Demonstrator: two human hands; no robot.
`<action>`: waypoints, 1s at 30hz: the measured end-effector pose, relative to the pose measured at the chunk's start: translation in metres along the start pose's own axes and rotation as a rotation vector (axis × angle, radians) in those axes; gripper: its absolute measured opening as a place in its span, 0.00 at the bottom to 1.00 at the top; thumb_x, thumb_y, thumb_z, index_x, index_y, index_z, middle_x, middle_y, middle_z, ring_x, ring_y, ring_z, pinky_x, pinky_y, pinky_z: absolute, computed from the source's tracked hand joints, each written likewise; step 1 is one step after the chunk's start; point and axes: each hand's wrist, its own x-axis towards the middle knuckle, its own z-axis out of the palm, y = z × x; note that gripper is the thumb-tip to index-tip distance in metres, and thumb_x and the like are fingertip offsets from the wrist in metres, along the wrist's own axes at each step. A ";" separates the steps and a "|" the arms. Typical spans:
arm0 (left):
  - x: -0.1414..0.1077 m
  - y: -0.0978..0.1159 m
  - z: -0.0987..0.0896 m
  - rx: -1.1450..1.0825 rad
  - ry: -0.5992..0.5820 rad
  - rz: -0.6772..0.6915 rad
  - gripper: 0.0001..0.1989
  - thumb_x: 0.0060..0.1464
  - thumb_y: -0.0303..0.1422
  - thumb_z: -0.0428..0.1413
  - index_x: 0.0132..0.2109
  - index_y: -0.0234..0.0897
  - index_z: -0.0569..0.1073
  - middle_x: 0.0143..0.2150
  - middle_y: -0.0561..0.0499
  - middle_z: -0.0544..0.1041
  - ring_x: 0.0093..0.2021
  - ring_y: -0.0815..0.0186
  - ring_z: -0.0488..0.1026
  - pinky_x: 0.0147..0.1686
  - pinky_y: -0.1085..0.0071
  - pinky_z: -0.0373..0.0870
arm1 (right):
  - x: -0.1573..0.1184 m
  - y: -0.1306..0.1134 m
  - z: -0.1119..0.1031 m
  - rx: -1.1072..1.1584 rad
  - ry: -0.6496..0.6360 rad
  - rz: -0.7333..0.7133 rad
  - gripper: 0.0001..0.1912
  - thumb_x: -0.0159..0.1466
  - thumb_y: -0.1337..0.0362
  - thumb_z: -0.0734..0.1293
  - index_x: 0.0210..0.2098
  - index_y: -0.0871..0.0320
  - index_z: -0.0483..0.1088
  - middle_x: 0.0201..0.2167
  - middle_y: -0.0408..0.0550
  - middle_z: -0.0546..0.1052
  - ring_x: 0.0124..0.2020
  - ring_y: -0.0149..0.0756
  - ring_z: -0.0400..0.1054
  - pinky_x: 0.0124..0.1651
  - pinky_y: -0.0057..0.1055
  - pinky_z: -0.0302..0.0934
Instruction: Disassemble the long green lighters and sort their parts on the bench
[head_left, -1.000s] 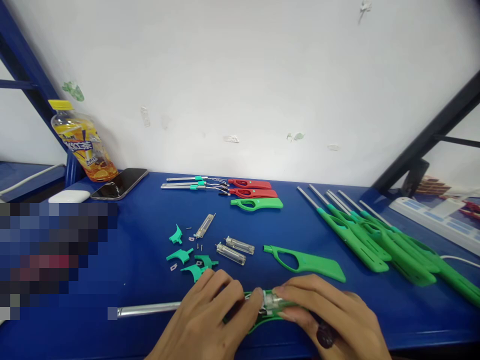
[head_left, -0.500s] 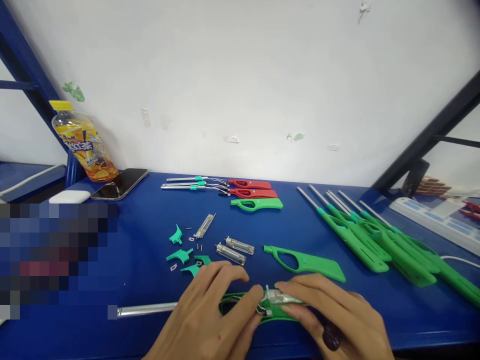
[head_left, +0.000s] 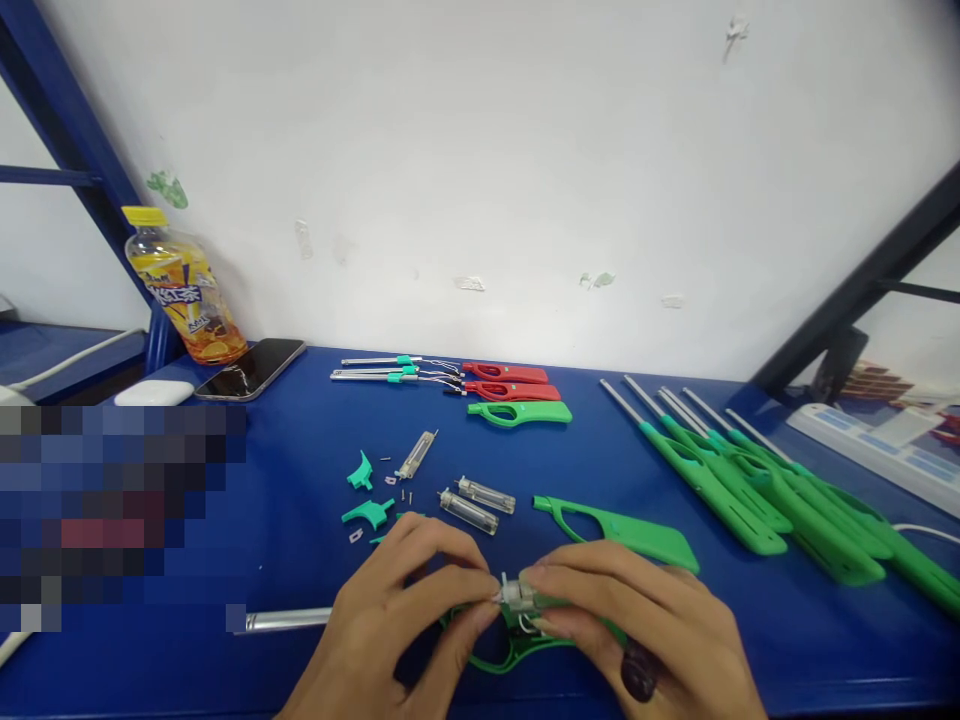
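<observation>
My right hand [head_left: 645, 620] pinches a clear lighter fuel tank [head_left: 522, 597] between thumb and fingers, over an open green lighter handle shell [head_left: 504, 663]. At the tank's left end, the thumb and forefinger of my left hand [head_left: 405, 610] are pressed together; a tiny pale bit shows there, too small to name. From behind my left hand a silver lighter tube [head_left: 289, 619] sticks out to the left. White wire shows beneath the tank. My fingers hide much of the shell. Just behind my right hand lies another green handle shell [head_left: 622, 530].
Clear fuel tanks [head_left: 469, 511], teal triggers [head_left: 369, 513] and tiny metal parts lie ahead. Red handle shells [head_left: 510, 391] with wired tubes are farther back. Several green lighters [head_left: 712, 485] lie right, near a power strip [head_left: 862, 450]. A phone [head_left: 251, 369] and drink bottle [head_left: 187, 295] stand back left.
My left fingers have gone from the wires in the shell to the tank's left end. My right hand has shifted the tank slightly left. The view has moved a little.
</observation>
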 end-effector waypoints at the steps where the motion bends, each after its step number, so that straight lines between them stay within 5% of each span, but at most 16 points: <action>1: 0.001 0.001 -0.002 -0.026 -0.006 -0.027 0.12 0.75 0.21 0.59 0.51 0.45 0.80 0.47 0.56 0.83 0.44 0.72 0.82 0.46 0.77 0.81 | -0.001 0.001 0.000 0.016 -0.006 0.004 0.06 0.86 0.58 0.70 0.57 0.48 0.80 0.47 0.38 0.91 0.42 0.27 0.90 0.44 0.19 0.77; 7: -0.001 -0.001 -0.013 -0.074 0.016 -0.132 0.10 0.76 0.27 0.63 0.50 0.51 0.85 0.46 0.58 0.85 0.43 0.73 0.85 0.45 0.79 0.82 | 0.000 0.001 0.005 0.011 0.044 0.045 0.06 0.84 0.54 0.72 0.57 0.45 0.81 0.44 0.35 0.92 0.39 0.28 0.90 0.46 0.18 0.79; 11: 0.003 -0.005 -0.022 0.016 0.106 -0.203 0.08 0.76 0.33 0.64 0.48 0.53 0.87 0.46 0.59 0.86 0.42 0.73 0.86 0.42 0.80 0.82 | 0.002 -0.001 0.009 0.031 0.068 0.085 0.07 0.82 0.61 0.74 0.58 0.47 0.80 0.45 0.38 0.92 0.42 0.31 0.90 0.49 0.19 0.80; 17: 0.013 -0.013 -0.042 0.231 0.274 -0.175 0.08 0.74 0.37 0.64 0.42 0.52 0.86 0.43 0.61 0.86 0.39 0.74 0.85 0.42 0.81 0.80 | 0.007 -0.001 0.025 0.016 -0.020 0.163 0.04 0.84 0.58 0.72 0.50 0.48 0.76 0.38 0.36 0.89 0.29 0.31 0.85 0.34 0.23 0.72; 21: 0.009 -0.027 -0.051 0.483 0.246 -0.048 0.06 0.76 0.34 0.62 0.47 0.50 0.84 0.46 0.60 0.84 0.44 0.70 0.80 0.48 0.74 0.76 | 0.016 -0.005 0.037 -0.084 -0.095 0.169 0.15 0.89 0.50 0.63 0.47 0.47 0.74 0.35 0.34 0.88 0.25 0.32 0.83 0.27 0.30 0.61; 25: 0.004 -0.046 -0.049 0.590 0.173 -0.006 0.09 0.76 0.31 0.61 0.45 0.46 0.84 0.44 0.57 0.84 0.43 0.63 0.76 0.44 0.66 0.73 | 0.023 -0.009 0.043 -0.162 -0.083 0.110 0.26 0.91 0.47 0.53 0.42 0.48 0.72 0.30 0.33 0.86 0.22 0.32 0.81 0.23 0.36 0.53; 30: 0.007 -0.054 -0.045 0.631 0.085 0.002 0.15 0.76 0.26 0.55 0.46 0.43 0.87 0.44 0.53 0.85 0.43 0.60 0.76 0.39 0.66 0.74 | 0.015 -0.007 0.038 -0.154 -0.101 0.101 0.20 0.91 0.50 0.57 0.49 0.48 0.76 0.40 0.35 0.90 0.28 0.33 0.86 0.25 0.35 0.59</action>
